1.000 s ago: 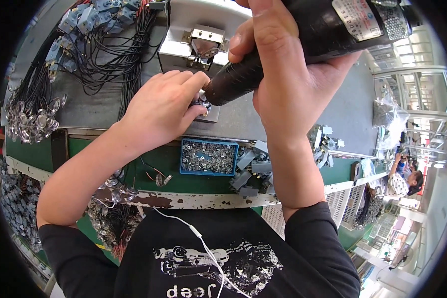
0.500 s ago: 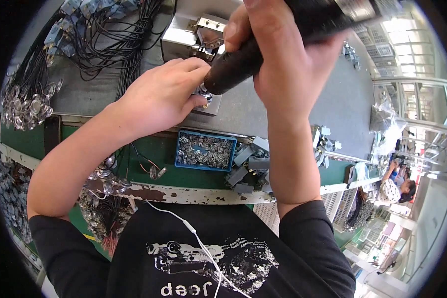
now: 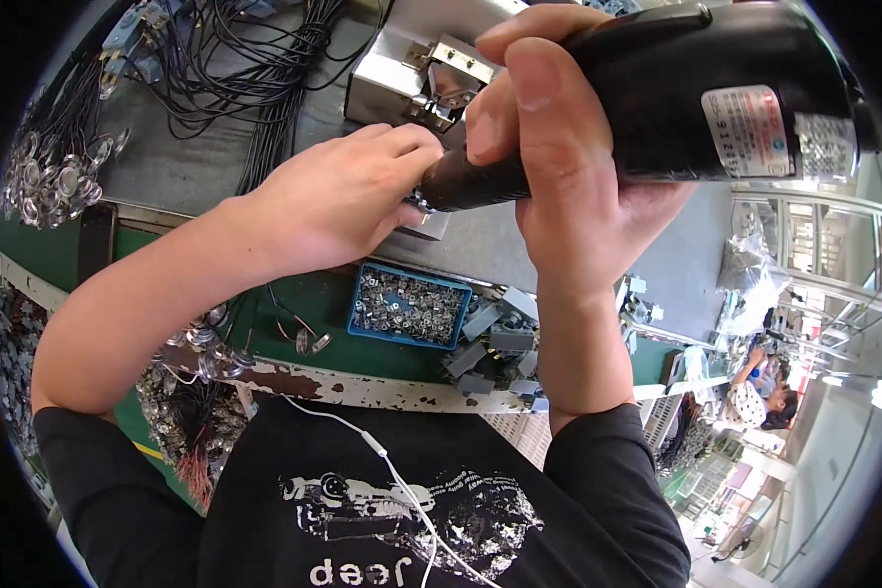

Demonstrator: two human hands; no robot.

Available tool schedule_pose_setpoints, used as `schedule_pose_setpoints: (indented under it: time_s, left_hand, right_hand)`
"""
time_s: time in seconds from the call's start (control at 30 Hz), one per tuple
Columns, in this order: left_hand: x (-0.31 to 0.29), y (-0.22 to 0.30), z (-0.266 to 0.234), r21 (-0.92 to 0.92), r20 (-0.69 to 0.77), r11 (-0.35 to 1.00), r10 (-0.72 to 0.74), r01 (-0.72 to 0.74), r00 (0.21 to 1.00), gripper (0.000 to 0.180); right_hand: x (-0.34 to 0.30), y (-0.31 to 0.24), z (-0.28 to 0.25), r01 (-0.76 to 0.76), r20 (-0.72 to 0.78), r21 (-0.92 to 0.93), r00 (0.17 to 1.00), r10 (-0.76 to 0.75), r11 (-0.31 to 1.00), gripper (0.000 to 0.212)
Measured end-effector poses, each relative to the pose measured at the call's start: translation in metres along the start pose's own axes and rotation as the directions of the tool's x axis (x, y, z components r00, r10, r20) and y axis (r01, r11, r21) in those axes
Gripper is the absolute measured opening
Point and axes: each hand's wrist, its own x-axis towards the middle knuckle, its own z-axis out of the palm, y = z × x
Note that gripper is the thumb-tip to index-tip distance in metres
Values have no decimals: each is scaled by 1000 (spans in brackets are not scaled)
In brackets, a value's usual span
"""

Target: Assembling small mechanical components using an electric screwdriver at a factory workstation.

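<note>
Within the right hand (image 3: pixel 570 186): grasping a black cylindrical tool (image 3: pixel 671 93)

Wrapping thumb and fingers around the tool, and pointing its narrow nose leftward into the left hand (image 3: pixel 353 191). Curling the left fingers close about that nose, just above a grey block (image 3: pixel 431 227); hiding the gap between the left fingertips, so cannot tell about any part pinched there.

Right of the right-hand grip, displaying a white-and-red label (image 3: pixel 750 132) with fine print on the tool's body, beside a silvery patch (image 3: pixel 825 145). Below both grips, wearing a black shirt (image 3: pixel 265 529) with pale lettering (image 3: pixel 363 574) upside down.

Compared with half a second ago, holding the tool's thick end lower in view and more level, showing the label whole and sharp instead of blurred and cut off; keeping the nose at the left fingers.

Just beyond the left grip, facing a metal fixture (image 3: pixel 382 78); on its near side, keeping a blue tray (image 3: pixel 407 341) of small metal parts (image 3: pixel 402 306) beside piled grey plastic parts (image 3: pixel 510 341).
</note>
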Motion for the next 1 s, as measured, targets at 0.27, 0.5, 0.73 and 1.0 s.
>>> schedule_pose_setpoints:
  time_s: [0.27,0.5,0.73,1.0]
  left_hand:
    - [6,-1,-25,15,113,991,128,-131,985,41]
    - [10,3,-27,20,72,984,175,-176,982,38]
    - [0,12,-45,31,224,1000,-8,1,974,50]
    - [10,-93,-159,312,-700,886,-29,342,713,36]
  right_hand:
    - [-9,-26,-24,-21,-69,-254,998,4,967,25]
    - [0,3,-127,12,-76,-688,993,-88,726,27]
    - [-84,-34,-111,138,99,-912,988,-118,386,28]
    - [-130,-17,-111,158,241,-967,825,511,200,19]
